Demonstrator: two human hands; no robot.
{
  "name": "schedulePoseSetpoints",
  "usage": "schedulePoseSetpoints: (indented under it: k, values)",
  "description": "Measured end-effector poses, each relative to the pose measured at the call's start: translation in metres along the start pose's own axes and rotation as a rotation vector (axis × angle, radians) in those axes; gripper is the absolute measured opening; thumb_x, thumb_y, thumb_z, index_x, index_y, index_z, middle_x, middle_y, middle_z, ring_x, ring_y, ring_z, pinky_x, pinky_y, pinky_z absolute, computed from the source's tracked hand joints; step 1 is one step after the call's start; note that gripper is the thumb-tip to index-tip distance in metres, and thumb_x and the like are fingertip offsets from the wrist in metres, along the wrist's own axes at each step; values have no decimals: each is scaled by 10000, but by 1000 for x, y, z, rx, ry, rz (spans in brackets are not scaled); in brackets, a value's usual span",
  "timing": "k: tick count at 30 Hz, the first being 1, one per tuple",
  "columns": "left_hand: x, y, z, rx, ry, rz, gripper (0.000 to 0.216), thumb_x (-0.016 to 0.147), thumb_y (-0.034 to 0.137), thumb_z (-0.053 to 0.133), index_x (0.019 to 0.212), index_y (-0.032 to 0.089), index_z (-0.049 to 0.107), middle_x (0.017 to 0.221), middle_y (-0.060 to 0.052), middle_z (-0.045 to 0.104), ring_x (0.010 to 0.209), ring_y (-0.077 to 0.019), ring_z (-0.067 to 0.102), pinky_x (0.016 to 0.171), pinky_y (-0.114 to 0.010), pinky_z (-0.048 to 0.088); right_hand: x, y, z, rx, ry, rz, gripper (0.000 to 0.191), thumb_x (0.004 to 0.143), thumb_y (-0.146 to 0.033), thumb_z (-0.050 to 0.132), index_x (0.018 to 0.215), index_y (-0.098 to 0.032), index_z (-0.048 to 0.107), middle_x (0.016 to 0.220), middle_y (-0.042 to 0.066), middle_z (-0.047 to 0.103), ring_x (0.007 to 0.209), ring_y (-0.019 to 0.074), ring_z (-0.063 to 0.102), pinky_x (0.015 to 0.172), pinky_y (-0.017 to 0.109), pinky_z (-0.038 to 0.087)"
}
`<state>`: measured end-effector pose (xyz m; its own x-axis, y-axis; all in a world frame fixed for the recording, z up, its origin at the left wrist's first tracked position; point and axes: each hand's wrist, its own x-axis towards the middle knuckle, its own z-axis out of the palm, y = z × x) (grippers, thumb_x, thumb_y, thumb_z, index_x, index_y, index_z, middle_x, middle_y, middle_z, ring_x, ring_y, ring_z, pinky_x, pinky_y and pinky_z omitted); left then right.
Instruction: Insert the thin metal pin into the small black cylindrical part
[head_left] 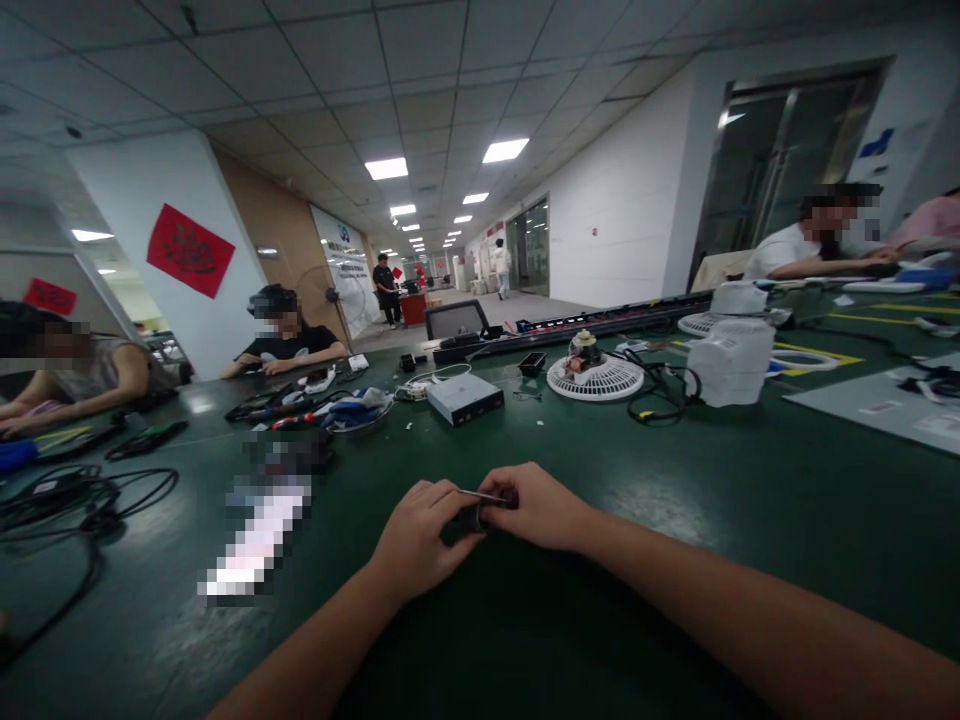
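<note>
Both my hands meet low over the dark green table (675, 520), near its front middle. My left hand (420, 535) is closed, its fingers curled round a small dark part (474, 516). My right hand (536, 505) is closed too, pinching a thin metal rod or tool (480, 495) whose tip points left across the dark part. The part is mostly hidden between the fingers.
Behind my hands lie a grey box (465, 397), a white fan grille with a motor (595, 375), a white fan body (731, 350), a bowl of tools (352, 410) and black cables (75, 495). Other people sit at the left and far right.
</note>
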<state>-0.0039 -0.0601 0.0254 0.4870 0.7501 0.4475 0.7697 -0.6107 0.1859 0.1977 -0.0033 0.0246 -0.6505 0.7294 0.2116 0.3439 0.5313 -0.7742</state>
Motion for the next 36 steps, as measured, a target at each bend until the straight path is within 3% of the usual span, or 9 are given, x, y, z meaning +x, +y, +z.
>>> schedulePoseSetpoints:
  k: [4, 8, 11, 15, 19, 23, 27, 31, 36]
  values:
    - [-1, -3, 2, 6, -13, 58, 374, 787, 213, 696, 1146, 248, 598, 1010, -36, 670, 897, -212, 590, 784, -349, 454, 6, 13, 6, 224, -146, 134, 192, 756, -297, 663, 879, -154, 625, 738, -15, 633, 487, 83, 542, 412, 188, 433]
    - [-1, -6, 3, 14, 12, 56, 337, 797, 209, 685, 1122, 245, 605, 1012, -30, 668, 899, -209, 592, 789, -349, 445, 7, 13, 12, 228, -89, 153, 211, 779, -305, 643, 936, -167, 609, 797, -3, 640, 507, 79, 537, 414, 188, 438]
    - [1, -7, 3, 28, 59, -35, 291, 793, 223, 681, 1076, 247, 620, 975, -18, 661, 862, -204, 595, 754, -341, 448, 7, 6, 9, 114, 36, 107, 283, 806, -290, 634, 1062, -176, 594, 835, 18, 666, 596, 107, 590, 494, 208, 450]
    - [1, -11, 2, 50, 98, -170, 248, 785, 257, 674, 1029, 235, 634, 915, -12, 651, 802, -196, 603, 715, -330, 456, 4, 0, -9, -242, 201, -4, 148, 848, -226, 576, 962, -182, 660, 847, 35, 692, 728, 141, 621, 632, 251, 445]
    - [1, -15, 1, 20, 102, -226, 228, 779, 259, 665, 1003, 232, 632, 917, -14, 651, 806, -192, 612, 722, -324, 469, 0, -4, -23, -401, 85, -136, 153, 837, -205, 584, 932, -204, 703, 825, 17, 710, 720, 142, 622, 644, 247, 427]
    - [1, -13, 1, 38, 90, -186, 238, 787, 268, 657, 1022, 235, 636, 914, -19, 652, 803, -194, 608, 715, -323, 465, -1, -7, -24, -454, 42, -189, 188, 845, -216, 575, 973, -213, 712, 862, 19, 724, 738, 148, 632, 656, 248, 430]
    - [0, -13, 2, 82, 74, -164, 258, 797, 277, 656, 1053, 243, 641, 930, -20, 646, 802, -192, 594, 717, -326, 457, -2, -9, -23, -549, 75, -181, 185, 831, -220, 582, 942, -227, 730, 867, 22, 732, 766, 172, 638, 679, 273, 431]
    - [0, -13, 3, 67, 59, -146, 283, 801, 261, 656, 1083, 250, 635, 962, -21, 636, 831, -188, 588, 734, -318, 460, -1, -7, -23, -413, 4, -161, 178, 809, -209, 598, 918, -212, 738, 836, 13, 730, 721, 149, 639, 657, 246, 442]
    - [1, -14, 3, 84, 66, -132, 272, 803, 266, 655, 1074, 248, 648, 954, -22, 637, 829, -189, 590, 742, -320, 461, 2, -5, -20, -347, 54, -40, 182, 815, -221, 589, 905, -194, 745, 808, 26, 727, 683, 143, 635, 612, 233, 443]
